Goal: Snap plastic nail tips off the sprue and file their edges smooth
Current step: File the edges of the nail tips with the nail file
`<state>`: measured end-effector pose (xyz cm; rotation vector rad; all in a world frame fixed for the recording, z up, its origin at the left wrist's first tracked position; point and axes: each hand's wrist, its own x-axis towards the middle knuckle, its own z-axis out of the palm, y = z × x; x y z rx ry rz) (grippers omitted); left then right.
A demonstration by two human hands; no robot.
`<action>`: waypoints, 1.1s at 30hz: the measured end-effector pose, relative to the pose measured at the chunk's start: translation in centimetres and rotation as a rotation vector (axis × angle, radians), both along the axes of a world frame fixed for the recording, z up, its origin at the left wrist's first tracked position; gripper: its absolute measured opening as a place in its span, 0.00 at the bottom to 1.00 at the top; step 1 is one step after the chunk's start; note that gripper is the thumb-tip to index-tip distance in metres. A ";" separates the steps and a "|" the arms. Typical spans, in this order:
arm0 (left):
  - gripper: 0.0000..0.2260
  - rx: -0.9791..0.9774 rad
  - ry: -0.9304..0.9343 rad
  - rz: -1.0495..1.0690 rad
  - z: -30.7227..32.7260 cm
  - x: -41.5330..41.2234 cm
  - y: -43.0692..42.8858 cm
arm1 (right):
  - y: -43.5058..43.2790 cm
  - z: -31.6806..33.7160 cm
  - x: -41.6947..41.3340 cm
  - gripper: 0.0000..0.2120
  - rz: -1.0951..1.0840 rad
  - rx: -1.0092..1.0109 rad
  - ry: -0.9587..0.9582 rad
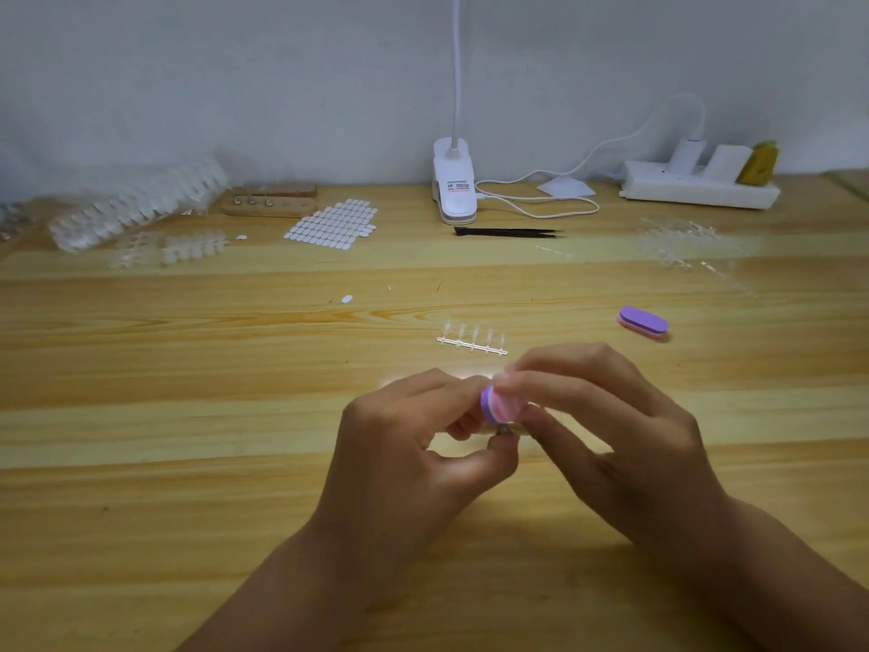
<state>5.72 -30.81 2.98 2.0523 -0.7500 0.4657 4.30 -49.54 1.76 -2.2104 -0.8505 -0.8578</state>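
- Head view: your right hand pinches a small purple-and-pink buffer block between curled fingers and thumb, just above the wooden table.
- Your left hand meets it, forefinger and thumb closed narrowly on something tiny at the block's lower edge. This is probably the nail tip being filed, though it is too small and too covered to make out.
- To file well, use short, light strokes in one direction along the snapped edge. Turn the tip between your fingertips instead of tilting the block, and grip the tip low so it cannot flick away.
- The sprue lies flat just beyond your hands, with five clear tips attached along it, so I judge that most of the snapping is not yet done.
- A second buffer block rests to the right, well apart from the sprue.
- Farther back lie black tweezers, a sheet of white adhesive tabs and stacked trays of clear tips.
- A pile of clear plastic pieces sits at the right.
- Against the pale wall stand a white clip lamp and a power strip with plugs in it.
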 end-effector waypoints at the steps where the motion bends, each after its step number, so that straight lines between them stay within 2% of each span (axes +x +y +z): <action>1: 0.08 0.006 -0.012 0.005 0.0 0.0 0.0 | -0.2 -0.1 0.1 0.11 -0.012 -0.026 -0.008; 4: 0.08 -0.029 0.010 0.030 0.0 0.1 0.1 | -1.0 -0.1 0.5 0.10 -0.092 0.000 0.014; 7: 0.08 -0.016 -0.004 0.001 0.0 0.0 0.0 | -0.3 0.0 0.1 0.11 -0.028 0.056 -0.003; 9: 0.07 -0.008 -0.030 -0.008 -0.1 0.0 0.0 | -0.1 -0.1 -0.2 0.11 0.013 0.016 -0.028; 13: 0.10 -0.082 -0.002 0.004 0.1 0.0 0.1 | -1.1 -0.1 0.5 0.11 -0.097 0.016 -0.020; 15: 0.10 -0.074 -0.001 -0.014 0.1 0.0 0.1 | -0.8 0.0 0.2 0.12 -0.059 0.069 -0.028; 19: 0.09 -0.019 -0.030 -0.031 0.1 0.0 0.1 | -0.6 -0.3 -0.1 0.13 -0.008 -0.005 -0.040; 22: 0.11 -0.073 -0.014 -0.016 0.1 0.1 0.2 | -1.2 -0.2 0.5 0.12 -0.093 0.033 -0.032; 24: 0.11 -0.074 -0.023 -0.027 0.2 0.1 0.1 | -0.7 -0.1 0.2 0.12 -0.049 0.077 -0.040; 26: 0.10 -0.061 -0.039 -0.042 0.2 0.0 0.1 | -0.2 -0.3 -0.3 0.12 0.010 0.050 -0.047; 28: 0.11 -0.088 -0.036 -0.046 0.3 -0.1 0.2 | -0.5 -0.2 0.0 0.12 -0.024 0.007 -0.049; 31: 0.13 -0.181 0.025 -0.064 0.4 0.0 0.3 | -0.8 0.1 0.3 0.11 -0.115 0.073 -0.059; 33: 0.12 -0.165 0.021 -0.083 0.4 0.1 0.3 | -0.3 0.2 -0.2 0.11 -0.058 0.111 -0.082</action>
